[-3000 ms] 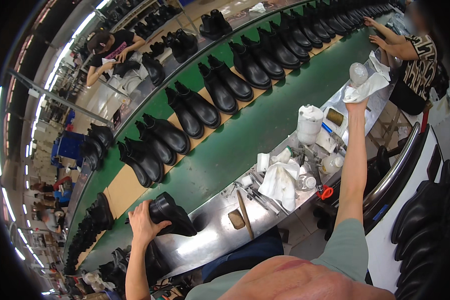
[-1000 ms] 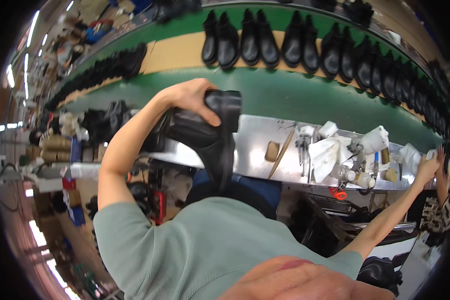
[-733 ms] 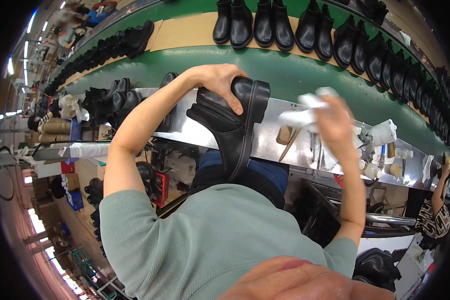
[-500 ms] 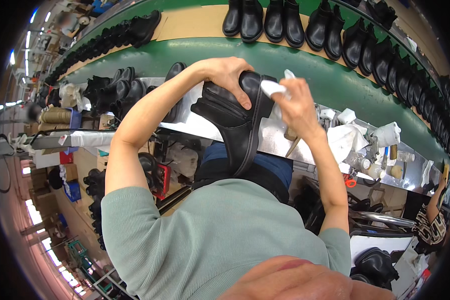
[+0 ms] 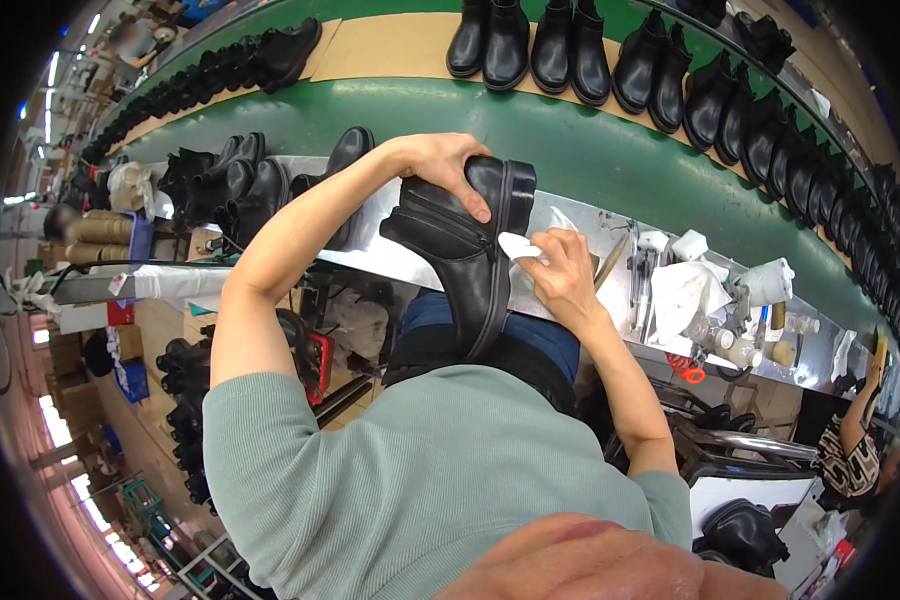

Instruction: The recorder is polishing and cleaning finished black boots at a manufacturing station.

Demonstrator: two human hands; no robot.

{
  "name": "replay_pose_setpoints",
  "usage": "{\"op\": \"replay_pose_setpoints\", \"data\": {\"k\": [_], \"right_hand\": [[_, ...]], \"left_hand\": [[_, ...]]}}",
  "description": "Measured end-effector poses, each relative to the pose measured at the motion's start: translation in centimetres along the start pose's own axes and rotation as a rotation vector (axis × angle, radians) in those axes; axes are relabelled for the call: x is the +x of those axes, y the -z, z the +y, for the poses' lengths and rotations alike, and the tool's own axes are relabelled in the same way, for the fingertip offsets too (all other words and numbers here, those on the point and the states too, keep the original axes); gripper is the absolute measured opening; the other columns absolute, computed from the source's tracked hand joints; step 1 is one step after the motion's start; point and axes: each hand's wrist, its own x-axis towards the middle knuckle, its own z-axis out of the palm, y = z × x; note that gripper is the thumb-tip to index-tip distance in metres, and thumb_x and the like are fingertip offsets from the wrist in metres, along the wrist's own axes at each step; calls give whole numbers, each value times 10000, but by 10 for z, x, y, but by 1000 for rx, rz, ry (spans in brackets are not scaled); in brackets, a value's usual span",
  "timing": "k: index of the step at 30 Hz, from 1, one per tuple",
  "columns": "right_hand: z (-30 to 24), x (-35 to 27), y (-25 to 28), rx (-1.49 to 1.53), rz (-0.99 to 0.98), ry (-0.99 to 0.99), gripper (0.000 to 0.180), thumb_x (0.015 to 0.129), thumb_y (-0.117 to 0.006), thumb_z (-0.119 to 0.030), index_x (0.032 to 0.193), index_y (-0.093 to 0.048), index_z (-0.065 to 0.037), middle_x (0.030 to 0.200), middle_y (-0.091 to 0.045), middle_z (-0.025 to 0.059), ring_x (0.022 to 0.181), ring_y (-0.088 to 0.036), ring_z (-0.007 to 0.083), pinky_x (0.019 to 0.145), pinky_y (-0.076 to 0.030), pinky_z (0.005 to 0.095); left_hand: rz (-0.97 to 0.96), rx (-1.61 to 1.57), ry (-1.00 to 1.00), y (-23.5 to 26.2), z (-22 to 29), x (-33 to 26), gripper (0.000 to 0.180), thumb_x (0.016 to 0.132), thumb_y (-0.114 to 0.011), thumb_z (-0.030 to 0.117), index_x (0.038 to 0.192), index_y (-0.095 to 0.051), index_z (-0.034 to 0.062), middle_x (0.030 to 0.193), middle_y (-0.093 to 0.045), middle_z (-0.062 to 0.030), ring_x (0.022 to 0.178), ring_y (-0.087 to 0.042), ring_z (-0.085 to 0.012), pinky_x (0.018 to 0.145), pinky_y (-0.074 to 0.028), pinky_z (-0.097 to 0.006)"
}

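Right hand, pinching cloth, has shifted from heel down the sole edge; left hand grips boot. Likely wiping; next stroke needs boot steady.

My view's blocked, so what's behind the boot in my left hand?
Past the edges of the black boot, the green table, metal benchtop and blue trousers show. Whatever lies directly behind it is covered.

Metal bench (shiny), white cloth, white roll, black boots on it
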Motion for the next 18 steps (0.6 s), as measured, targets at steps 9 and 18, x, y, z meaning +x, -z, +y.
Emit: {"op": "replay_pose_setpoints", "data": {"k": [9, 18], "right_hand": [[-9, 9, -3, 7, 25, -110, 209, 610, -609, -7, 799, -676, -65, 973, -555, 88, 933, -517, 287, 799, -381, 407], [17, 64, 11, -95, 27, -263, 404, 646, -582, 44, 1027, -640, -77, 1001, -545, 122, 942, -503, 316, 774, -402, 408]], "left_hand": [[-5, -8, 1, -5, 1, -3, 639, 581, -856, 298, 1047, -612, -64, 868, -679, -138, 773, -655, -211, 685, -526, -285], [22, 71, -35, -7, 11, -7, 744, 527, -864, 402, 1051, -612, -61, 913, -674, -184, 850, -666, -250, 745, -540, -325]]}}
